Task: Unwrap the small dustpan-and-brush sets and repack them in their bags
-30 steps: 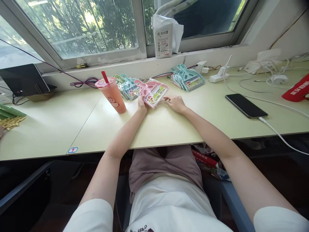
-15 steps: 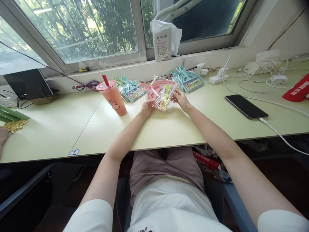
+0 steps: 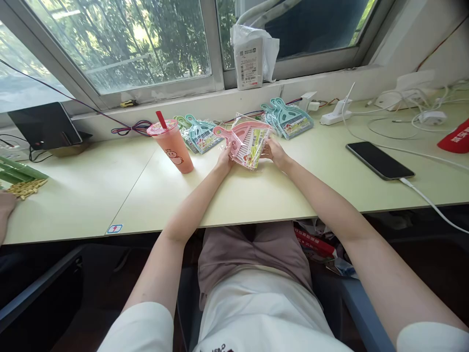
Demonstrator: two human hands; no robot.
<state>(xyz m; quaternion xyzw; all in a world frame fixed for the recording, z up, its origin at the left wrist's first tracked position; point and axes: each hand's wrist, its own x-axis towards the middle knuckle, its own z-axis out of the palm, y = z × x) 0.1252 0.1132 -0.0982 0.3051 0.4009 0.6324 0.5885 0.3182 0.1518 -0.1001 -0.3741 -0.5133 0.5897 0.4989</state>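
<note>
A pink mini dustpan and brush set (image 3: 242, 142) in a clear plastic wrapper is held between both my hands over the desk. My left hand (image 3: 226, 155) is closed on its left side, below the handle, with the thumb on top. On the right edge, my right hand (image 3: 274, 150) grips the wrapper, its fingers partly hidden behind the pack. Just behind lie wrapped green and blue dustpan sets (image 3: 203, 136) on the left, and another blue-green pile (image 3: 287, 120) on the right.
An orange drink cup (image 3: 175, 149) with a red straw stands left of my hands. A charging phone (image 3: 379, 160) lies right, near a power strip (image 3: 336, 115) and loose cables. At far left, another person's hand (image 3: 6, 201) is beside green stalks. A bagged box (image 3: 249, 63) sits on the sill.
The view has shifted slightly. My left thumb now lies higher on the pack's front, and my right fingers reach lower behind its right edge. The pink set stays in both hands.
</note>
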